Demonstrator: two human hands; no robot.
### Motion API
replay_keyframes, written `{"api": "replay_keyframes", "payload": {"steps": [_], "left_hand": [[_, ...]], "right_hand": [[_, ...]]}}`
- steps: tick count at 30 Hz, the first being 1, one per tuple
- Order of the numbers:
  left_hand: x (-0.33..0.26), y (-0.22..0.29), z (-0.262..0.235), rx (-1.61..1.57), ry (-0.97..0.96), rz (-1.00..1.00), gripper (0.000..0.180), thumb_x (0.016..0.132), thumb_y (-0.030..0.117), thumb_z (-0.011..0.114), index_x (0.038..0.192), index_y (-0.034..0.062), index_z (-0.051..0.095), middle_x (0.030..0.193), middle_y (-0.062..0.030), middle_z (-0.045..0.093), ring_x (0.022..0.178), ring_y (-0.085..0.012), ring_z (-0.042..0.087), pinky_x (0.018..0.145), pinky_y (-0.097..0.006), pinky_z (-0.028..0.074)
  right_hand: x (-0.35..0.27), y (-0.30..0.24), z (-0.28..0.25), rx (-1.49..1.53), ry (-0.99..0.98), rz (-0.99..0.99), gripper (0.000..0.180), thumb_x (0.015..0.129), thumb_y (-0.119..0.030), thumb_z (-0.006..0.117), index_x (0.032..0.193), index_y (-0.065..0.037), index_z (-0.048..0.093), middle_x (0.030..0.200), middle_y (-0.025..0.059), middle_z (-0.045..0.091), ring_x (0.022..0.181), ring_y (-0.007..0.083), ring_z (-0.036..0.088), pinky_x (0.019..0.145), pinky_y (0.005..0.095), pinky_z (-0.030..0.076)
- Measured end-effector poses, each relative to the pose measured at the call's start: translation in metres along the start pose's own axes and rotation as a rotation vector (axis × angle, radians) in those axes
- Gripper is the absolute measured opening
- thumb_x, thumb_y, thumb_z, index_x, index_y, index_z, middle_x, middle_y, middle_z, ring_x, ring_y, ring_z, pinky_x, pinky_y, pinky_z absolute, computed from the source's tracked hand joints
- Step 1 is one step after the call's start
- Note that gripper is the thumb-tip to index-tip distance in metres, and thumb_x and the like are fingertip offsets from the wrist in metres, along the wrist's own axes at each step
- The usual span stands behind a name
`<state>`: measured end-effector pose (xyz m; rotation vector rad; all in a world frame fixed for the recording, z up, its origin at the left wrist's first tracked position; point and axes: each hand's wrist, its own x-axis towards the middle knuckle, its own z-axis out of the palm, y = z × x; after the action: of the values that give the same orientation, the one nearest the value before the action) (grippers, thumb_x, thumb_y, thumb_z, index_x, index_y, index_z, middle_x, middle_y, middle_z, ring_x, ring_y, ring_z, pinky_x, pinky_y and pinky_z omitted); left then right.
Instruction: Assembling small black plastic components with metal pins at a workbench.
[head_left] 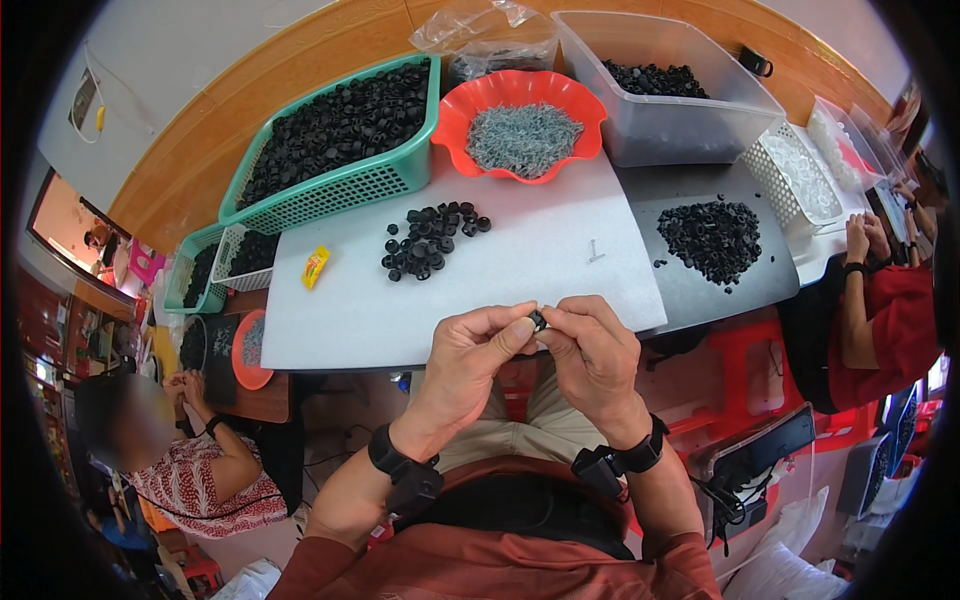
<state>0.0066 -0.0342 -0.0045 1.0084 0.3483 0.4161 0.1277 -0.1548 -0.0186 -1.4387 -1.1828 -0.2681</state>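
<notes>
Presently a small black cap (538, 320) is pinched between the left hand (470, 362) and the right hand (592, 355), above the tabletop (520, 270) edge. Fitting seems underway; careful alignment is probably required next.

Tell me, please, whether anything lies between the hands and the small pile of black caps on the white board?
Nothing visible does. The left hand and right hand pinch a black cap at the board's near edge; bare board lies between them and the pile.
</notes>
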Motion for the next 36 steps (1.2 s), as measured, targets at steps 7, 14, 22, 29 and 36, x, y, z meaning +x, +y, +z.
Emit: {"api": "replay_keyframes", "payload": {"steps": [7, 14, 22, 29, 36], "left_hand": [[-0.002, -0.001, 0.004, 0.045, 0.001, 0.008, 0.028, 0.097, 0.011, 0.073, 0.122, -0.0018, 0.072, 0.106, -0.0074, 0.075, 0.091, -0.0108, 0.067, 0.084, -0.024, 0.057], [0.0, -0.003, 0.003, 0.021, -0.006, 0.028, 0.027, 0.097, 0.011, 0.073, 0.121, -0.0018, 0.072, 0.105, -0.0075, 0.075, 0.091, -0.0112, 0.067, 0.085, -0.025, 0.057], [0.002, 0.0, 0.0, -0.058, -0.061, 0.009, 0.017, 0.099, 0.004, 0.068, 0.116, -0.0003, 0.069, 0.108, -0.0104, 0.073, 0.096, -0.0165, 0.072, 0.089, -0.032, 0.06], [0.001, 0.002, 0.002, -0.01, -0.06, 0.01, 0.015, 0.098, 0.005, 0.069, 0.111, 0.002, 0.062, 0.107, -0.0073, 0.07, 0.094, -0.0133, 0.069, 0.089, -0.029, 0.057], [0.002, 0.004, 0.006, 0.072, -0.061, -0.018, 0.023, 0.101, 0.007, 0.066, 0.12, -0.0005, 0.057, 0.111, -0.0109, 0.07, 0.099, -0.0156, 0.07, 0.093, -0.029, 0.055]], "right_hand": [[0.003, -0.001, -0.005, 0.012, -0.037, -0.004, 0.024, 0.082, 0.005, 0.078, 0.103, 0.0, 0.066, 0.093, 0.0126, 0.066, 0.07, 0.0254, 0.069, 0.058, 0.0336, 0.056], [0.006, 0.001, -0.008, 0.003, -0.085, -0.004, 0.026, 0.081, 0.005, 0.078, 0.102, 0.0, 0.064, 0.093, 0.0127, 0.066, 0.072, 0.0284, 0.07, 0.058, 0.0353, 0.056], [0.015, -0.001, -0.018, 0.063, -0.214, 0.066, 0.038, 0.082, -0.001, 0.078, 0.119, -0.004, 0.069, 0.096, 0.0112, 0.065, 0.075, 0.0273, 0.068, 0.063, 0.0363, 0.055], [0.022, -0.006, -0.023, 0.09, -0.314, 0.151, 0.034, 0.081, -0.002, 0.08, 0.113, -0.006, 0.073, 0.095, 0.0097, 0.064, 0.073, 0.0249, 0.065, 0.065, 0.0345, 0.053], [0.015, 0.006, -0.017, 0.148, -0.247, 0.178, 0.028, 0.081, 0.0, 0.079, 0.108, -0.004, 0.073, 0.091, 0.0098, 0.064, 0.073, 0.0235, 0.064, 0.064, 0.0333, 0.052]]}}
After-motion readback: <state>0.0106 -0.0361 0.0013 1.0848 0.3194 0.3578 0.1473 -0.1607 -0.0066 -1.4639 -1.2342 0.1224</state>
